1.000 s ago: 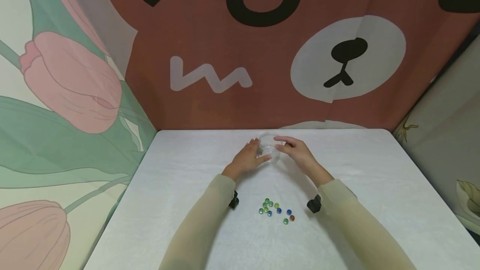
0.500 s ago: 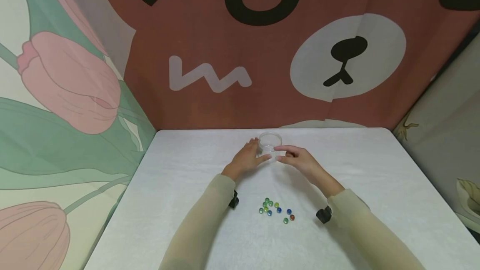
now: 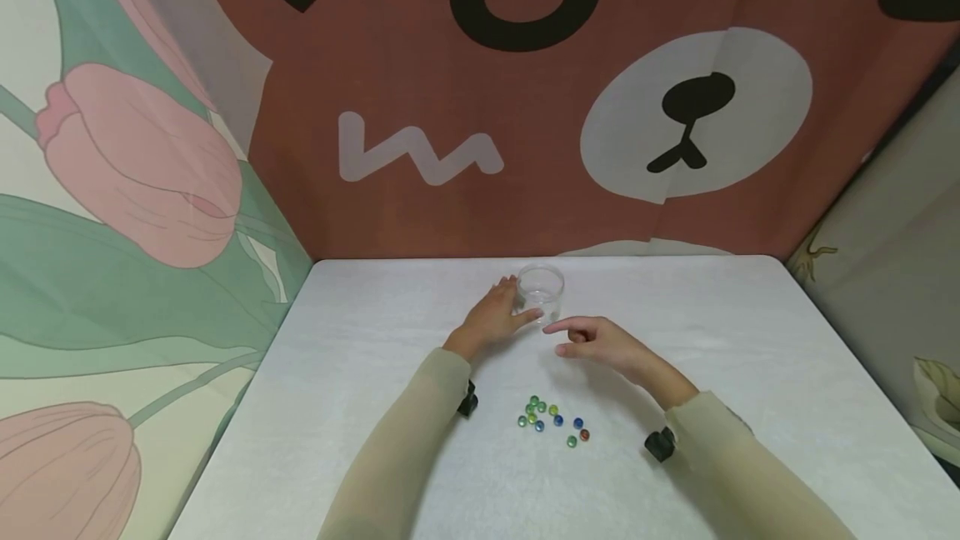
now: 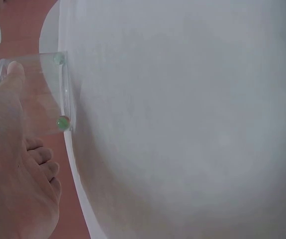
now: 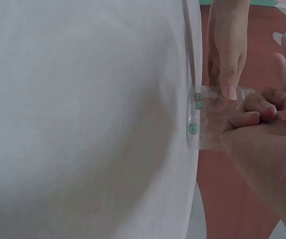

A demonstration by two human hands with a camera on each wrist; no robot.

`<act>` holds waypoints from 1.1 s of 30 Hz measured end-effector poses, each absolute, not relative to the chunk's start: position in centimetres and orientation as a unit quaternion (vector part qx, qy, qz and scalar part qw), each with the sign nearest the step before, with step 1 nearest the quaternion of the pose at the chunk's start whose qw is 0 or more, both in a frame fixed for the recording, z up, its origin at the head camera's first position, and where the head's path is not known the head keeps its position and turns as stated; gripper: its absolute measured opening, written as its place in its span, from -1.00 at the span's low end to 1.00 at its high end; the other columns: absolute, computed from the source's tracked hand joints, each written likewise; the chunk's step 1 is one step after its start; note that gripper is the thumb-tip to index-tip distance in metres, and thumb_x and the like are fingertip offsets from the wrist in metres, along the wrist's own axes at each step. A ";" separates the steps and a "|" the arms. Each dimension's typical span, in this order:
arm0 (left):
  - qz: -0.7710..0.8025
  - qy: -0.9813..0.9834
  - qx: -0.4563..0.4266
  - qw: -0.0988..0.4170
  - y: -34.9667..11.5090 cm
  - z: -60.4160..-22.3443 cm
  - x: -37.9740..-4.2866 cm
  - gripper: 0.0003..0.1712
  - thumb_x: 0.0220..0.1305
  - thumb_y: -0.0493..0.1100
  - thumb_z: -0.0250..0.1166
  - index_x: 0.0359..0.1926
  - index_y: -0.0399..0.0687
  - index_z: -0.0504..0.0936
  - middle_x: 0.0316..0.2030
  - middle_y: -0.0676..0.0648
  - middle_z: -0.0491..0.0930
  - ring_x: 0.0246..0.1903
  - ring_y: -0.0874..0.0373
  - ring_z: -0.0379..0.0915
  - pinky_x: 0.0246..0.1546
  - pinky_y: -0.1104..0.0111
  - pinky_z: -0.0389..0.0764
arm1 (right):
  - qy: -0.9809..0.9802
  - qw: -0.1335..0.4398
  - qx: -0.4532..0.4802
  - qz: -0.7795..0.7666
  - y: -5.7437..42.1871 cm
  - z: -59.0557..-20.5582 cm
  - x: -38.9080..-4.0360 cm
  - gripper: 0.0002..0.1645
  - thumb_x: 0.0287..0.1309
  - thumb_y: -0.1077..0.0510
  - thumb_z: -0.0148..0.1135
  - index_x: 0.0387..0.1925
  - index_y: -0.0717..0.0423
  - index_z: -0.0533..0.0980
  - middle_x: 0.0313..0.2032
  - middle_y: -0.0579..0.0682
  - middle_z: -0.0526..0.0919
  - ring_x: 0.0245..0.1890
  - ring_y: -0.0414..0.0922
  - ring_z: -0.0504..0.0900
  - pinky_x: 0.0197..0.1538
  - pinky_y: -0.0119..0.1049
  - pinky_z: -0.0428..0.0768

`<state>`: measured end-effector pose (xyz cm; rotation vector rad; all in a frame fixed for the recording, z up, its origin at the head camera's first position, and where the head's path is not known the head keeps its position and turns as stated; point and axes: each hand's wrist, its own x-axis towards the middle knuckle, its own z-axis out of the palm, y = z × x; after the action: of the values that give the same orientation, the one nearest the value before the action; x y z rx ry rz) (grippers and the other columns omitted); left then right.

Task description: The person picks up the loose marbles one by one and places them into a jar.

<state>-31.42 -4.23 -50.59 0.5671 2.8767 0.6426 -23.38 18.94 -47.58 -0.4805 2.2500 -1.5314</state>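
Note:
A clear jar [image 3: 542, 283] stands upright near the table's far edge. My left hand [image 3: 491, 317] holds it from the left, thumb across its near side and fingers along the far left; the left wrist view shows the thumb close to the threaded neck. At the jar's bottom lie green marbles [image 4: 63, 122]. Just in front of the jar, my right hand [image 3: 600, 343] hovers with nothing in it, index finger extended and other fingers loosely curled. In the right wrist view that hand overlaps the jar [image 5: 212, 142].
Several loose glass marbles [image 3: 542, 408], green, yellow, blue and one reddish brown, lie on the white table [image 3: 337, 440] between the forearms. A small black camera [image 3: 660, 444] sits at the right wrist. A brown cloth with a bear face [image 3: 480, 190] hangs behind the table.
My right hand has drawn back from over the jar's mouth, moving toward me and slightly lower. The left hand and the jar stay in place, and the loose marbles have not moved.

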 end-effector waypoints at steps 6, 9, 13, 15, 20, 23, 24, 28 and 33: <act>0.218 0.955 0.188 0.069 -4.2 -50.5 -31.4 0.10 0.37 0.47 0.09 0.59 -0.18 0.04 0.59 -0.15 0.01 0.59 -0.01 -0.17 0.57 0.14 -0.01 | 0.796 0.221 -0.203 -0.526 19.0 -47.8 -22.7 -0.52 0.29 0.14 0.38 0.20 0.22 0.59 -0.50 -0.10 0.28 -0.44 -0.21 0.28 -0.33 -0.39 0.33; 0.213 0.956 0.189 0.068 -4.2 -50.6 -31.4 0.11 0.36 0.49 0.06 0.59 -0.17 0.04 0.59 -0.14 0.02 0.59 0.00 -0.16 0.57 0.15 -0.01 | 0.798 0.240 -0.206 -0.513 19.2 -47.9 -22.5 -0.56 0.30 0.18 0.36 0.19 0.17 0.61 -0.52 -0.10 0.27 -0.44 -0.19 0.27 -0.34 -0.39 0.31; 0.208 0.957 0.189 0.067 -4.1 -50.7 -31.4 0.12 0.35 0.51 0.05 0.60 -0.16 0.04 0.59 -0.13 0.01 0.59 0.01 -0.16 0.57 0.16 -0.01 | 0.803 0.260 -0.220 -0.489 19.8 -48.2 -22.3 -0.60 0.28 0.20 0.37 0.15 0.10 0.64 -0.53 -0.10 0.28 -0.42 -0.18 0.30 -0.33 -0.37 0.32; 0.210 0.957 0.187 0.067 -4.1 -50.6 -31.4 0.11 0.35 0.50 0.06 0.60 -0.16 0.03 0.59 -0.13 0.01 0.59 0.01 -0.16 0.57 0.15 0.00 | 0.805 0.268 -0.231 -0.477 20.1 -48.4 -22.2 -0.60 0.27 0.20 0.38 0.14 0.09 0.65 -0.51 -0.11 0.29 -0.41 -0.17 0.32 -0.30 -0.36 0.34; 0.213 0.958 0.182 0.068 -4.1 -50.6 -31.4 0.11 0.35 0.49 0.07 0.60 -0.14 0.03 0.59 -0.11 0.00 0.59 0.02 -0.16 0.57 0.15 0.00 | 0.808 0.296 -0.248 -0.445 20.7 -48.5 -21.9 -0.61 0.23 0.14 0.42 0.10 0.01 0.67 -0.47 -0.11 0.33 -0.37 -0.16 0.35 -0.26 -0.32 0.36; 0.211 0.958 0.182 0.068 -4.2 -50.7 -31.5 0.11 0.34 0.51 0.06 0.60 -0.13 0.04 0.59 -0.10 0.00 0.59 0.02 -0.16 0.57 0.15 0.00 | 0.814 0.307 -0.257 -0.421 20.9 -48.7 -21.6 -0.63 0.20 0.11 0.45 0.06 -0.07 0.70 -0.46 -0.11 0.34 -0.37 -0.16 0.35 -0.26 -0.32 0.35; 0.212 0.958 0.181 0.069 -4.2 -50.8 -31.6 0.11 0.34 0.51 0.06 0.60 -0.13 0.04 0.59 -0.10 0.00 0.59 0.02 -0.16 0.57 0.15 0.00 | 0.817 0.308 -0.260 -0.413 21.0 -48.7 -21.6 -0.64 0.19 0.10 0.46 0.04 -0.10 0.71 -0.46 -0.11 0.35 -0.38 -0.16 0.35 -0.27 -0.33 0.35; 0.212 0.958 0.180 0.071 -4.2 -50.9 -31.7 0.14 0.31 0.55 0.04 0.61 -0.11 0.02 0.59 -0.09 0.00 0.59 0.03 -0.16 0.57 0.15 0.01 | 0.823 0.311 -0.274 -0.388 21.3 -48.9 -21.2 -0.68 0.16 0.11 0.49 -0.02 -0.18 0.73 -0.45 -0.14 0.37 -0.39 -0.20 0.35 -0.27 -0.37 0.34; 0.209 0.958 0.180 0.075 -4.2 -51.0 -31.8 0.17 0.30 0.57 0.01 0.61 -0.10 0.00 0.60 -0.08 -0.01 0.59 0.04 -0.18 0.57 0.16 -0.01 | 0.828 0.315 -0.290 -0.362 21.3 -49.0 -21.0 -0.69 0.13 0.13 0.50 -0.06 -0.21 0.75 -0.41 -0.16 0.44 -0.34 -0.22 0.38 -0.25 -0.40 0.36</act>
<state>-31.81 -4.19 -51.04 0.5387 2.8754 0.6261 -20.96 21.30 -48.98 -0.7633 2.1817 -0.9547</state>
